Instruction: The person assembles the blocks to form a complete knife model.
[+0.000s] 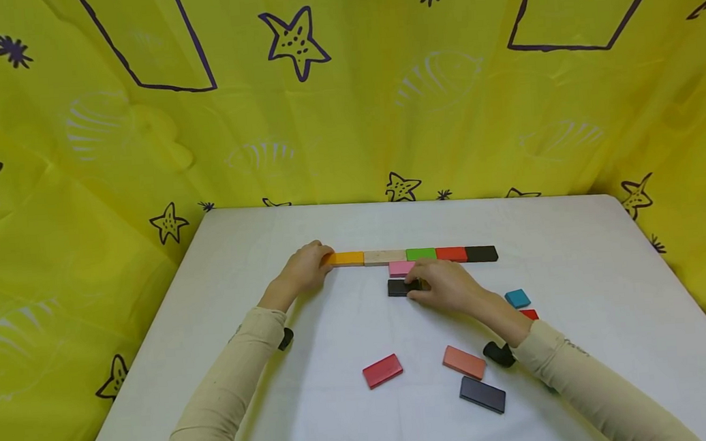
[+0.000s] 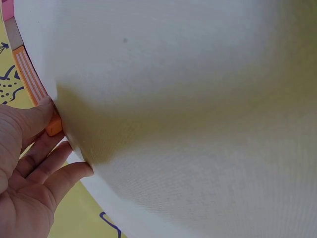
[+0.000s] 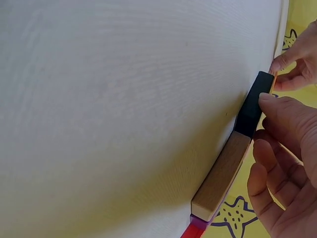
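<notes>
My left hand pinches the left end of an orange block, thumb on its near face in the left wrist view. That block ends a straight row with a plain wooden block, a green, a red and a black one. In front of the row lie a pink block and a second black block. My right hand pinches this nearer black block. The right wrist view shows a wooden block against its end; the hand hides that one in the head view.
Loose on the white table nearer me lie a crimson block, a salmon block and a dark grey block. A blue block and a partly hidden red block lie by my right wrist. Yellow patterned cloth surrounds the table.
</notes>
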### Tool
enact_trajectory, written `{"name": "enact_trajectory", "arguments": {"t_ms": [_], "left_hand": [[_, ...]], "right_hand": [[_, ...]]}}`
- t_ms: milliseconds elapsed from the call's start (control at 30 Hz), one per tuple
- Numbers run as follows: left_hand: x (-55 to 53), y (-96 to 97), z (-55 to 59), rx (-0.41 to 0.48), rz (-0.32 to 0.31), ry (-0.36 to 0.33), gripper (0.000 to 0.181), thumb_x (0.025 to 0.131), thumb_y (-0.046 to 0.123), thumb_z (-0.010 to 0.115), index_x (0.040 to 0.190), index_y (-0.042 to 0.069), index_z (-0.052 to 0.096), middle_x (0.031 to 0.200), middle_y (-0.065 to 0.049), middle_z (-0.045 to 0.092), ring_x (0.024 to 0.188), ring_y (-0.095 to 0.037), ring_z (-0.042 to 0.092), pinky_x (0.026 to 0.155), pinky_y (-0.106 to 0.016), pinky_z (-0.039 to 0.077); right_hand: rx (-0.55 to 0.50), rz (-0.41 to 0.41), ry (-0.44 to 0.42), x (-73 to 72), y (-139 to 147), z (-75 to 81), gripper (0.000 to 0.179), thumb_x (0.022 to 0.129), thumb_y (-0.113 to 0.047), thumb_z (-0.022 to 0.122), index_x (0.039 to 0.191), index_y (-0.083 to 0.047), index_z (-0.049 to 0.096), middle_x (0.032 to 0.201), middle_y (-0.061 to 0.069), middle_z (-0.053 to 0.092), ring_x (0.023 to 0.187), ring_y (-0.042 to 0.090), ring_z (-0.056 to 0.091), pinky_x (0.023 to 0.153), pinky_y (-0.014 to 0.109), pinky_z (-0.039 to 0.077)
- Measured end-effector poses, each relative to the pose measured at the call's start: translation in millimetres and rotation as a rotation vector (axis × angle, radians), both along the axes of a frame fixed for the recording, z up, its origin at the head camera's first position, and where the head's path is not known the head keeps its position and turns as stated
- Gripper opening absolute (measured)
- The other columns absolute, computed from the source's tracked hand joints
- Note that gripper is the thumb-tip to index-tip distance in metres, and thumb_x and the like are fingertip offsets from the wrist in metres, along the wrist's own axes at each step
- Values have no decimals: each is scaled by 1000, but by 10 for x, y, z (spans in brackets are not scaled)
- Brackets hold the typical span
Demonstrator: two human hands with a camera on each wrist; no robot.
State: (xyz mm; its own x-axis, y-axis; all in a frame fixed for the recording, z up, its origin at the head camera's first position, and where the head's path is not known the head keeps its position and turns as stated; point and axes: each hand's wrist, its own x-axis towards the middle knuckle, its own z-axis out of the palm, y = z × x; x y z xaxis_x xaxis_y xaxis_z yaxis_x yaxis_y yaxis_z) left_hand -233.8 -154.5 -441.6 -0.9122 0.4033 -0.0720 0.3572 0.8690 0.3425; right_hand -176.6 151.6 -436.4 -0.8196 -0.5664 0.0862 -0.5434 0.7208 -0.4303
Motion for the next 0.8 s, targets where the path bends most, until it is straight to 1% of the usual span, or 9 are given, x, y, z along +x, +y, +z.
{"name": "enact_trajectory", "arguments": {"t_ms": [33, 367, 633, 800], "left_hand": [[2, 0, 0, 2, 0, 0, 30, 100, 12, 67, 126, -2, 67, 109, -14, 64, 95, -28, 60, 91, -43, 53], [-6, -7, -9, 3, -2, 8, 29, 99, 13, 68, 125, -1, 68, 107, -14, 64, 93, -27, 59, 89, -42, 53], [5, -6, 2, 7, 4, -1, 30, 99, 13, 68, 125, -1, 68, 107, -13, 64, 93, -26, 59, 90, -42, 53], [6, -1, 1, 5, 9, 0, 29, 100, 13, 68, 125, -1, 68, 107, -13, 64, 92, -26, 59, 89, -41, 53]], "right_hand": [[4, 2, 2, -2, -2, -1, 23, 88, -22, 82, 106, -8, 78, 103, 2, 71, 90, 17, 63, 78, 33, 54], [13, -6, 12, -9, 2, 12, 20, 89, -19, 81, 104, -6, 78, 104, 4, 71, 90, 19, 64, 80, 37, 56], [5, -10, 44, -23, 13, -4, 18, 88, -18, 81, 102, -7, 79, 102, 4, 71, 87, 17, 64, 77, 35, 55], [-1, -15, 39, -26, 14, -5, 17, 89, -18, 81, 101, -7, 79, 101, 4, 71, 85, 17, 63, 75, 34, 54]]}}
